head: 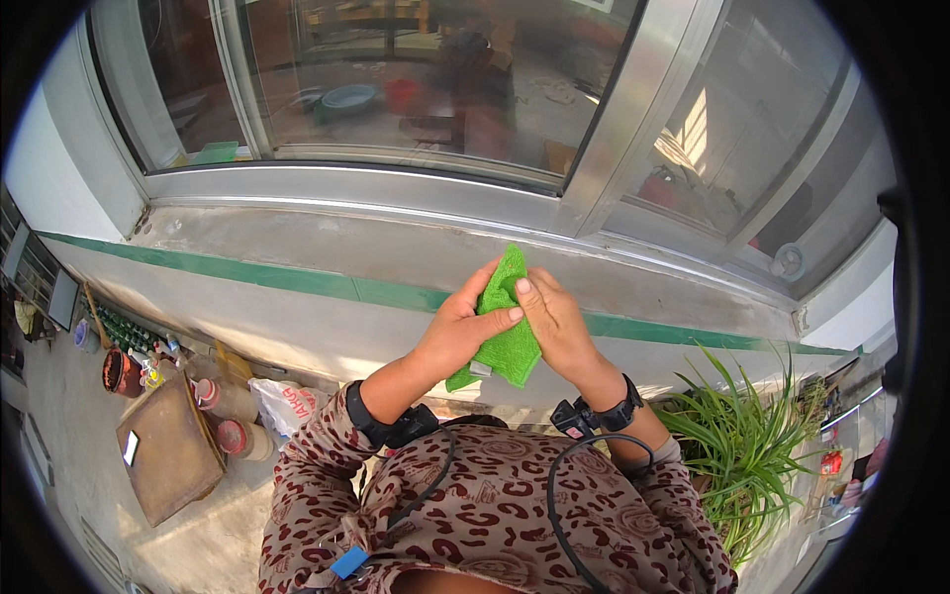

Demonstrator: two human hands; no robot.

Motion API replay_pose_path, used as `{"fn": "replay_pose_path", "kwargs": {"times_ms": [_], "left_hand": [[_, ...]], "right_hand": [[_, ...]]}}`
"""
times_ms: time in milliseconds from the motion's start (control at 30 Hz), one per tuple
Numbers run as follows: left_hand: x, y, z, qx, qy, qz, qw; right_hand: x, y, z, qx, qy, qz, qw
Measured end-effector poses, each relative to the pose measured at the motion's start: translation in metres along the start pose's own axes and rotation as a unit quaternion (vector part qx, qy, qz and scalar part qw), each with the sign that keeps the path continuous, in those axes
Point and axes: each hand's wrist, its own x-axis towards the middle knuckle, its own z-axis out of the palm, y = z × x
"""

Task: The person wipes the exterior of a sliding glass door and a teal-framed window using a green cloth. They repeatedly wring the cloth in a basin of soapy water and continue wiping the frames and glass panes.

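Observation:
A bright green terry cloth (pixel 512 349) is bunched between my two hands, with one corner pointing up and the lower end hanging loose. My left hand (pixel 464 319) grips it from the left, thumb lying across its front. From the right, my right hand (pixel 553 315) holds the same cloth, its thumb pressed near the upper fold. A small pale tag (pixel 480 368) shows at the lower part. Both hands are in front of the concrete window sill (pixel 312 234), below a metal-framed sliding window (pixel 445 89). Fingers behind the cloth are hidden.
Green tile edging (pixel 297 276) runs along the sill. On the lower left are a brown board (pixel 171 449), red-lidded jars (pixel 234 438) and a white plastic bag (pixel 286 405). A long-leaved plant (pixel 742 431) stands on the right. Cables (pixel 553 490) run from my wrist straps.

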Motion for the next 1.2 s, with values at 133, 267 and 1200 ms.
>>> {"fn": "replay_pose_path", "kwargs": {"times_ms": [133, 267, 1200], "left_hand": [[0.012, 0.002, -0.009, 0.063, 0.091, 0.055, 0.992], [0.048, 0.017, -0.008, 0.447, 0.173, 0.232, 0.846], [0.012, 0.093, -0.283, 0.708, 0.522, -0.037, 0.475]], "right_hand": [[-0.009, 0.02, -0.016, -0.147, 0.257, -0.094, 0.95], [-0.016, 0.053, -0.044, -0.255, 0.379, -0.15, 0.877], [-0.012, 0.118, -0.051, -0.39, 0.378, -0.206, 0.814]]}}
